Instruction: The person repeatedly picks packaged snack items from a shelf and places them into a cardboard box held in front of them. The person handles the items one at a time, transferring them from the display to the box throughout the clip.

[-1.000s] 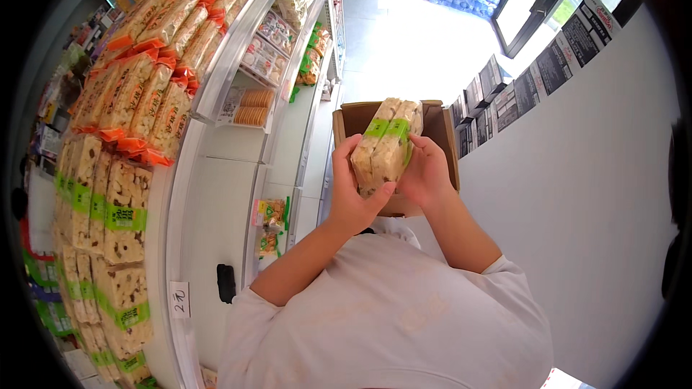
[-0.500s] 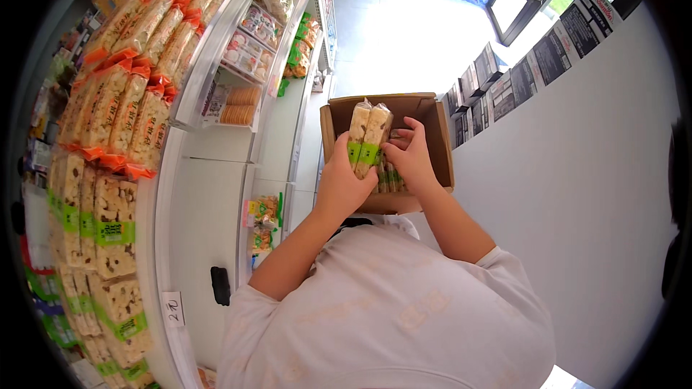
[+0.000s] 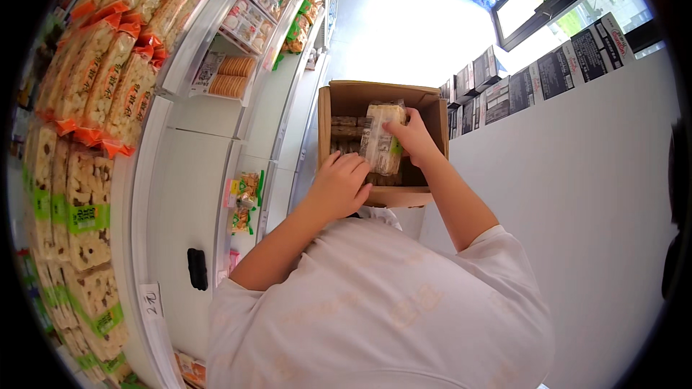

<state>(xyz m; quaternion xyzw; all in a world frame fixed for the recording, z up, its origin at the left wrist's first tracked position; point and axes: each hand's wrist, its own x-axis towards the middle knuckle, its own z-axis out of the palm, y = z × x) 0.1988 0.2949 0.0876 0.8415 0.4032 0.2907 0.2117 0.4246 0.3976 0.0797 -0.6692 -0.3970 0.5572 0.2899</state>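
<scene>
An open brown cardboard box (image 3: pixel 346 98) stands on the floor in front of me, with packets of pale biscuits inside. My right hand (image 3: pixel 412 135) grips a clear packet of biscuits (image 3: pixel 381 138) with a green label, held inside the box. My left hand (image 3: pixel 339 184) reaches into the box's near left side; its fingers curl down onto the packets there, and I cannot tell whether they hold one. My white shirt fills the lower part of the view.
White shop shelves (image 3: pixel 180 173) run along my left, packed with orange-banded snack packets (image 3: pixel 108 79) above and green-banded packets (image 3: pixel 79 223) below. A white counter wall (image 3: pixel 577 194) stands at my right, with dark boxes (image 3: pixel 504 86) along it. The bright floor aisle (image 3: pixel 404 21) runs ahead.
Both hands have come down from chest height into the box with the packets. The left hand has come off the packet, and only the right hand holds it now.
</scene>
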